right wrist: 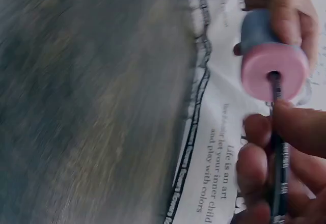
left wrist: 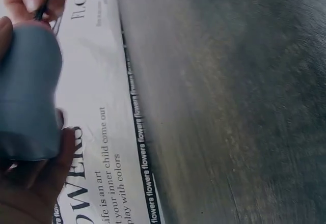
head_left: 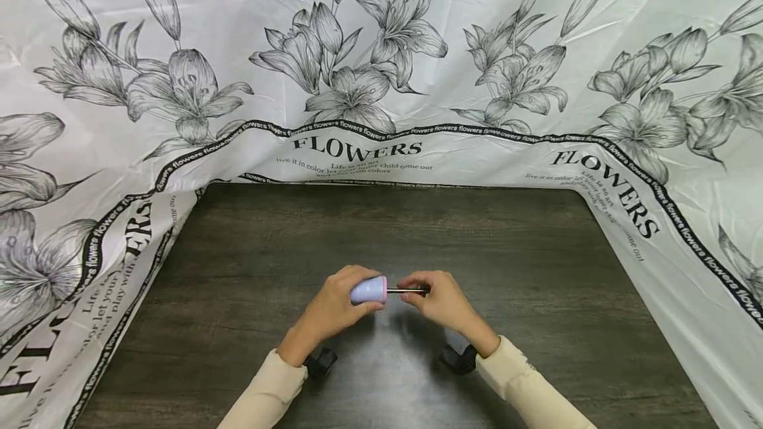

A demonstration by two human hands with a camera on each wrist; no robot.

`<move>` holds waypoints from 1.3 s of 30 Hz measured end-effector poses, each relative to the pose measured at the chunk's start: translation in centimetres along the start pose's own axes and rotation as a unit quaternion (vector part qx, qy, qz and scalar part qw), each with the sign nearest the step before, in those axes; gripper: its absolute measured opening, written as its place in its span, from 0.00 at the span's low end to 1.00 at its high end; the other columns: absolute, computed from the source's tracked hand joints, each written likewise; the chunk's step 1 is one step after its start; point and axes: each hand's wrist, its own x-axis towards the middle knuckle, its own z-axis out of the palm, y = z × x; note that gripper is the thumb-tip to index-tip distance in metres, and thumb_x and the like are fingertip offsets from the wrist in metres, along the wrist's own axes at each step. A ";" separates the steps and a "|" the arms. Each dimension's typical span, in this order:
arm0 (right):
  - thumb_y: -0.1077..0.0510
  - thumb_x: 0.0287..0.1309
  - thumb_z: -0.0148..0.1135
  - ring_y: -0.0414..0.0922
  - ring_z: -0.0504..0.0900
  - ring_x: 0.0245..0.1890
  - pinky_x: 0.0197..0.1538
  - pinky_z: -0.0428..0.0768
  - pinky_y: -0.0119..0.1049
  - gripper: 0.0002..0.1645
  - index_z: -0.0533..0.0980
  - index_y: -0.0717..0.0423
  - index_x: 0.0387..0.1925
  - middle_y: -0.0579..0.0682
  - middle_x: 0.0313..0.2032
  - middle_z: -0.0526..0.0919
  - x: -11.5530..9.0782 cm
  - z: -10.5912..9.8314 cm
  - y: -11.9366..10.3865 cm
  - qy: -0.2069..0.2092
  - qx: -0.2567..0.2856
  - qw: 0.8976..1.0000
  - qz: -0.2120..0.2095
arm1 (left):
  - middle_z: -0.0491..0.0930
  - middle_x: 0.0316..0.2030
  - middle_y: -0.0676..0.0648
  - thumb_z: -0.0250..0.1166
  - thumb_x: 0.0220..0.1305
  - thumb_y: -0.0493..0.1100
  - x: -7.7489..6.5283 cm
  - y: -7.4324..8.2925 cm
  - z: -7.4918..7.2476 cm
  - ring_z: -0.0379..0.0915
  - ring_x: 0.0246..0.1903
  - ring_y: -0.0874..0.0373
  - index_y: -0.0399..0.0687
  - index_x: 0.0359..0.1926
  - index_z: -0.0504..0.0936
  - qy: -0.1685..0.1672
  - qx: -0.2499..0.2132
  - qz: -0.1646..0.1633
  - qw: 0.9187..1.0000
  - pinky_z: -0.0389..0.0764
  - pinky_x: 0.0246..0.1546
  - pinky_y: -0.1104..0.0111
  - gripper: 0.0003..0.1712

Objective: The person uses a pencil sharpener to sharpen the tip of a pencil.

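My left hand [head_left: 335, 304] grips a light blue pencil sharpener [head_left: 366, 291], lying sideways above the table, its pink end turned to the right. In the right wrist view that pink face [right wrist: 254, 76] has a round hole, and a dark pencil [right wrist: 279, 173] with small pale lettering stands in it. Thumb and fingers of my right hand [head_left: 446, 302] pinch the pencil a short way from the hole. The pencil's tip is hidden inside the sharpener. From the left wrist, the blue body [left wrist: 30, 86] shows a narrowed waist, with the fingers partly out of frame.
A dark wood-grain table [head_left: 381, 230] lies under both hands. White cloth [head_left: 453, 85] printed with flowers and lettering hangs behind it and along both sides. Black devices [head_left: 322, 363] are worn at both wrists, below cream sleeves [head_left: 268, 382].
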 end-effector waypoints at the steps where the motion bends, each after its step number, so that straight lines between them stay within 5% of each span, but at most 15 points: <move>1: 0.62 0.54 0.68 0.37 0.82 0.26 0.28 0.76 0.28 0.09 0.84 0.56 0.39 0.49 0.33 0.87 -0.1 0.1 0.0 0.025 -0.029 0.999 -0.026 | 0.81 0.46 0.48 0.74 0.51 0.47 0.1 0.0 0.0 0.76 0.39 0.58 0.46 0.52 0.80 -0.008 -0.010 -0.017 1.000 0.77 0.34 0.70 0.26; 4: 0.60 0.48 0.73 0.35 0.81 0.25 0.27 0.76 0.28 0.10 0.85 0.51 0.36 0.44 0.33 0.87 -0.4 0.5 0.1 0.102 -0.128 0.981 -0.104 | 0.81 0.45 0.47 0.73 0.53 0.49 0.4 -0.1 -0.3 0.75 0.34 0.59 0.47 0.53 0.79 -0.033 -0.048 -0.081 0.995 0.76 0.30 0.72 0.26; 10: 0.59 0.44 0.74 0.37 0.82 0.25 0.28 0.77 0.31 0.11 0.85 0.50 0.34 0.42 0.30 0.86 -0.3 0.7 0.3 0.191 -0.250 0.920 -0.233 | 0.81 0.42 0.41 0.66 0.61 0.50 1.0 -0.1 -1.4 0.72 0.30 0.59 0.43 0.54 0.79 -0.091 -0.127 -0.172 0.973 0.76 0.28 0.69 0.23; 13: 0.58 0.55 0.67 0.39 0.83 0.27 0.33 0.80 0.34 0.05 0.85 0.52 0.33 0.44 0.30 0.86 -0.1 0.7 0.4 0.212 -0.300 0.886 -0.283 | 0.80 0.41 0.39 0.61 0.66 0.49 1.2 -0.3 -1.8 0.73 0.31 0.58 0.35 0.55 0.76 -0.123 -0.199 -0.196 0.952 0.78 0.31 0.66 0.24; 16: 0.56 0.65 0.57 0.40 0.84 0.29 0.38 0.81 0.37 0.11 0.85 0.53 0.33 0.45 0.30 0.86 0.0 0.9 0.5 0.244 -0.345 0.848 -0.321 | 0.79 0.37 0.40 0.58 0.68 0.50 1.2 -0.6 -2.0 0.75 0.30 0.56 0.30 0.54 0.75 -0.148 -0.274 -0.231 0.922 0.80 0.34 0.60 0.26; 18: 0.56 0.68 0.53 0.40 0.84 0.29 0.39 0.81 0.37 0.16 0.85 0.53 0.32 0.45 0.30 0.86 0.0 1.0 0.6 0.257 -0.356 0.834 -0.336 | 0.79 0.33 0.43 0.58 0.69 0.50 1.3 -0.6 -2.1 0.76 0.28 0.56 0.28 0.53 0.75 -0.161 -0.303 -0.246 0.906 0.80 0.33 0.58 0.27; 20: 0.56 0.68 0.53 0.39 0.83 0.27 0.35 0.80 0.34 0.15 0.84 0.53 0.33 0.44 0.30 0.86 0.1 1.0 0.7 0.259 -0.352 0.830 -0.346 | 0.79 0.31 0.44 0.59 0.68 0.50 1.3 -0.6 -2.2 0.77 0.26 0.56 0.27 0.51 0.77 -0.165 -0.317 -0.248 0.900 0.80 0.32 0.60 0.27; 23: 0.55 0.67 0.54 0.38 0.79 0.23 0.27 0.74 0.28 0.14 0.84 0.53 0.33 0.43 0.29 0.85 0.1 0.9 0.9 0.252 -0.333 0.834 -0.361 | 0.80 0.34 0.43 0.62 0.66 0.48 1.4 -0.6 -2.2 0.75 0.29 0.58 0.27 0.52 0.77 -0.161 -0.304 -0.219 0.913 0.79 0.32 0.65 0.26; 27: 0.54 0.67 0.55 0.35 0.74 0.18 0.21 0.69 0.23 0.14 0.84 0.52 0.31 0.41 0.25 0.82 0.1 0.8 1.0 0.227 -0.303 0.851 -0.363 | 0.79 0.40 0.36 0.66 0.62 0.43 1.3 -0.5 -1.9 0.72 0.32 0.59 0.29 0.54 0.77 -0.140 -0.266 -0.171 0.938 0.77 0.31 0.69 0.25; 31: 0.57 0.61 0.62 0.31 0.69 0.14 0.18 0.66 0.19 0.08 0.84 0.53 0.29 0.41 0.21 0.79 -0.2 0.9 1.0 0.186 -0.279 0.887 -0.317 | 0.80 0.40 0.38 0.69 0.59 0.42 0.7 -0.3 -0.8 0.71 0.30 0.60 0.36 0.54 0.78 -0.088 -0.212 -0.135 0.964 0.75 0.28 0.71 0.24; 34: 0.59 0.55 0.67 0.28 0.64 0.13 0.17 0.62 0.18 0.04 0.85 0.55 0.29 0.41 0.21 0.81 -0.6 0.6 0.6 0.101 -0.205 0.949 -0.216 | 0.80 0.42 0.44 0.72 0.54 0.42 -0.2 0.0 0.7 0.73 0.33 0.61 0.39 0.54 0.79 -0.031 -0.127 -0.068 0.989 0.77 0.31 0.71 0.27; 36: 0.61 0.57 0.64 0.28 0.59 0.12 0.16 0.58 0.21 0.06 0.86 0.58 0.30 0.41 0.17 0.79 -0.7 0.2 0.4 0.002 -0.086 0.991 -0.105 | 0.79 0.44 0.46 0.75 0.48 0.41 -0.8 0.1 1.6 0.75 0.38 0.59 0.39 0.53 0.79 0.007 -0.044 0.007 0.999 0.79 0.36 0.69 0.29; 37: 0.61 0.59 0.63 0.29 0.57 0.12 0.17 0.57 0.22 0.08 0.86 0.60 0.31 0.41 0.16 0.77 -0.6 -0.1 0.3 -0.047 -0.018 0.998 -0.045 | 0.78 0.45 0.46 0.76 0.45 0.40 -1.1 0.1 2.0 0.75 0.40 0.58 0.38 0.52 0.79 0.025 -0.007 0.045 0.999 0.80 0.39 0.68 0.30; 39: 0.62 0.61 0.59 0.31 0.55 0.12 0.18 0.56 0.25 0.11 0.84 0.66 0.32 0.41 0.13 0.72 -0.4 -0.7 0.2 -0.121 0.108 0.984 0.076 | 0.77 0.46 0.44 0.78 0.41 0.38 -1.4 0.1 2.5 0.75 0.45 0.54 0.36 0.51 0.78 0.051 0.057 0.121 0.990 0.80 0.45 0.66 0.32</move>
